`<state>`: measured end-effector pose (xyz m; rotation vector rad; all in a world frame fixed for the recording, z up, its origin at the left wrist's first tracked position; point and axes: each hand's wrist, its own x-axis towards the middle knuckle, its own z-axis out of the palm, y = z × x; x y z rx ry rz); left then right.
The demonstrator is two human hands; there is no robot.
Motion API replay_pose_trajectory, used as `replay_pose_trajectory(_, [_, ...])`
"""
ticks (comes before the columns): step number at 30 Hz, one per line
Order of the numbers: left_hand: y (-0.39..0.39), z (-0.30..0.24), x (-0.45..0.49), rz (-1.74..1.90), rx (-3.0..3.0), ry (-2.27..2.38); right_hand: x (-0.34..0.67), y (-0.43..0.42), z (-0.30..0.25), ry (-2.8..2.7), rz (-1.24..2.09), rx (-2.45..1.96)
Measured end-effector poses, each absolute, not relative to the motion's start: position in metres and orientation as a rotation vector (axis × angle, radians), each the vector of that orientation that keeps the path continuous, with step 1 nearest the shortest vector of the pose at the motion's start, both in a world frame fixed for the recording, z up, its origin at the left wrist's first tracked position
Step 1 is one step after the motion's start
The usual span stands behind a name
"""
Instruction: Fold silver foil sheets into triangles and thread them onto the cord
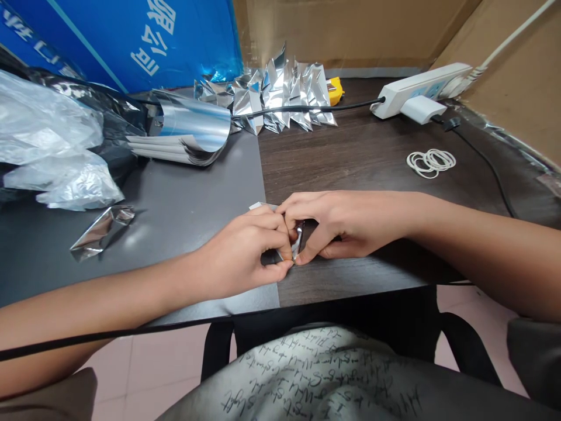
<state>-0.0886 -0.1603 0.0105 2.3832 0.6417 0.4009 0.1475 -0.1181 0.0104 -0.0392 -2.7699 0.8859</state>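
Note:
My left hand (248, 251) and my right hand (333, 225) meet at the near middle of the dark table (359, 158). Both pinch a small piece of silver foil (297, 242) between their fingertips. Most of the foil is hidden under the fingers; a white corner sticks out behind my left hand. A folded silver piece (100, 232) lies alone on the grey mat (184, 204) to the left.
A curled stack of silver sheets (193, 131) and a pile of folded silver pieces (280, 93) sit at the back. Clear plastic bags (52, 146) lie far left. A white power strip (421, 90), a black cable (482, 158) and white rubber bands (430, 161) are on the right.

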Motion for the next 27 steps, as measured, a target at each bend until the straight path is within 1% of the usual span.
replay_pose_trajectory(9, [-0.16,0.013,-0.087,0.364,2.386,0.645,0.148,-0.119,0.013,-2.796,0.859,-0.042])
replay_pose_trajectory(20, [-0.17,0.011,-0.084,0.351,2.428,0.887,0.147,-0.117,0.009,-2.759,0.897,-0.015])
replay_pose_trajectory(27, [-0.169,0.01,-0.084,0.359,2.381,0.87,0.148,-0.117,0.009,-2.762,0.902,-0.037])
